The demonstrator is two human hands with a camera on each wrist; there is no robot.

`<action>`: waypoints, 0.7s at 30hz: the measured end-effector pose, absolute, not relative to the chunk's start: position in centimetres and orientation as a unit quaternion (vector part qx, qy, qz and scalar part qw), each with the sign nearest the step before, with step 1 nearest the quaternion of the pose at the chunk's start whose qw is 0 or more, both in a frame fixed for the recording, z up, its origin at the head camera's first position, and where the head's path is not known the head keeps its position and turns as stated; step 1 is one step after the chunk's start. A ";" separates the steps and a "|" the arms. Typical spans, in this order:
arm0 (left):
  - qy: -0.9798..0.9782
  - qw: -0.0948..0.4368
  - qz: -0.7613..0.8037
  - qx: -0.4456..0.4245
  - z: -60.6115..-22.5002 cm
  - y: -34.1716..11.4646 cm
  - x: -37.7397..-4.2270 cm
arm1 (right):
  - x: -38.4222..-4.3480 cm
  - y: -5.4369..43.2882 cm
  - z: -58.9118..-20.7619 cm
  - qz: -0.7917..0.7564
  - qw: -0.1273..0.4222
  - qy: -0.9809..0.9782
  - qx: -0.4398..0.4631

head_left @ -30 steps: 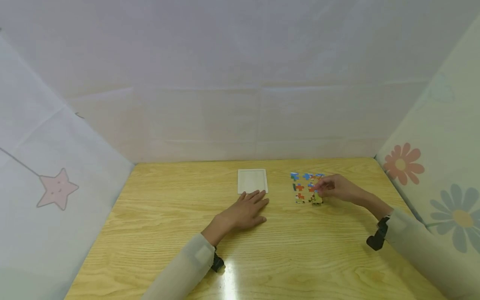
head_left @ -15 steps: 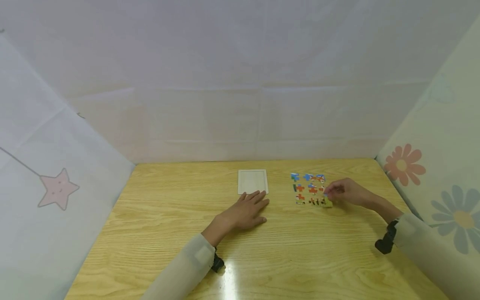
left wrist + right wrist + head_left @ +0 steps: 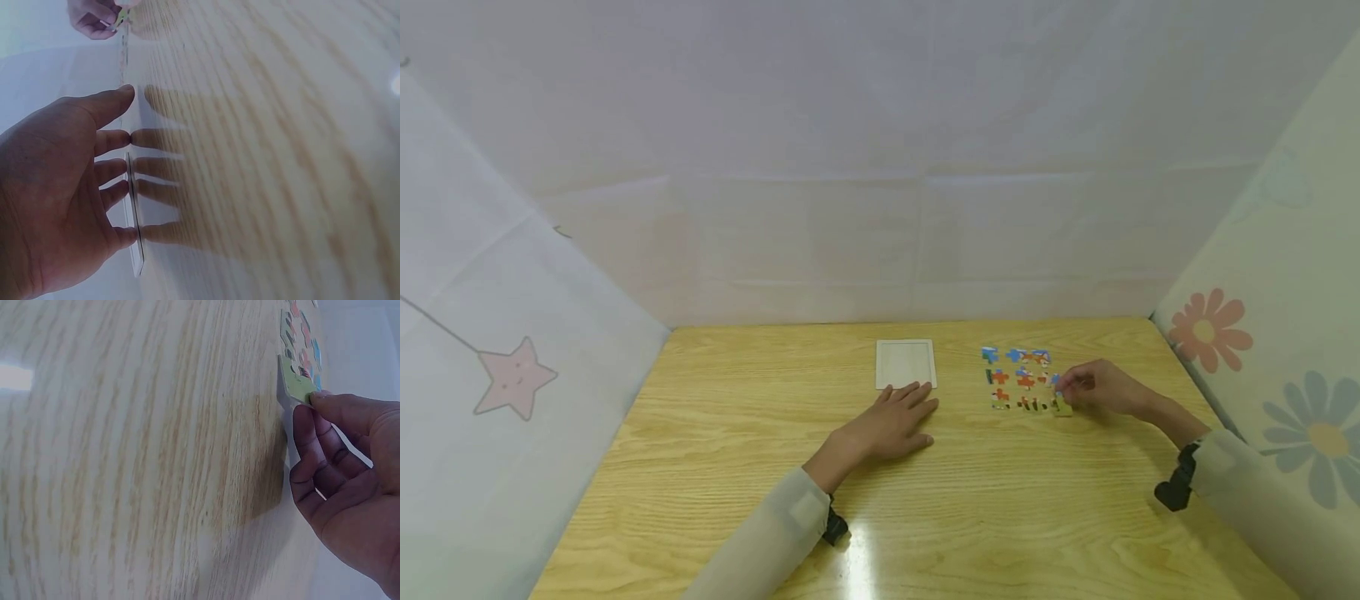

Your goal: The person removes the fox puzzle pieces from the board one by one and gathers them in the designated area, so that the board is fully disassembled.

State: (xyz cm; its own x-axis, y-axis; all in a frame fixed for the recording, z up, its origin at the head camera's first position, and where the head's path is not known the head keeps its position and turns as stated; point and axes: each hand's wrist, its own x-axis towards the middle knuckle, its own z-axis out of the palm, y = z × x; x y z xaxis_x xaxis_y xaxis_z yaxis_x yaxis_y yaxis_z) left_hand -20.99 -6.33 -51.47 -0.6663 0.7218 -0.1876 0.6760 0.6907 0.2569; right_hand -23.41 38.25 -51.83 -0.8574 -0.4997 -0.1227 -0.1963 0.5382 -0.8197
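My right hand (image 3: 1105, 387) pinches a yellow-green puzzle piece (image 3: 296, 386) between thumb and finger, its near edge tilted up off the table in the right wrist view. It sits at the right front corner of a group of puzzle pieces (image 3: 1026, 379) in red, blue and white. My left hand (image 3: 889, 423) lies with straight, spread fingers, the fingertips at the front edge of a pale square frame tray (image 3: 906, 364). In the left wrist view that tray (image 3: 134, 237) shows edge-on behind the fingers.
Everything rests on a wood-grain table (image 3: 880, 517). A white cloth wall (image 3: 805, 242) stands along the back. Side cloths carry a pink star (image 3: 516, 379) on the left and flowers (image 3: 1204, 331) on the right.
The right hand has moved to the right and slightly toward me with the yellow-green puzzle piece, from over the front row to its right end. The left hand has stayed still.
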 end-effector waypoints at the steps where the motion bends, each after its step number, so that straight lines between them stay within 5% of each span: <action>1: 0.909 0.137 0.082 0.384 -51.5 -6.3 -21.0 | -23.4 38.3 -51.9 -0.436 0.173 0.859 -0.203; 21: 0.910 0.131 0.077 0.386 -51.7 -6.3 -21.0 | -23.0 37.3 -51.8 -0.394 0.145 0.883 -0.209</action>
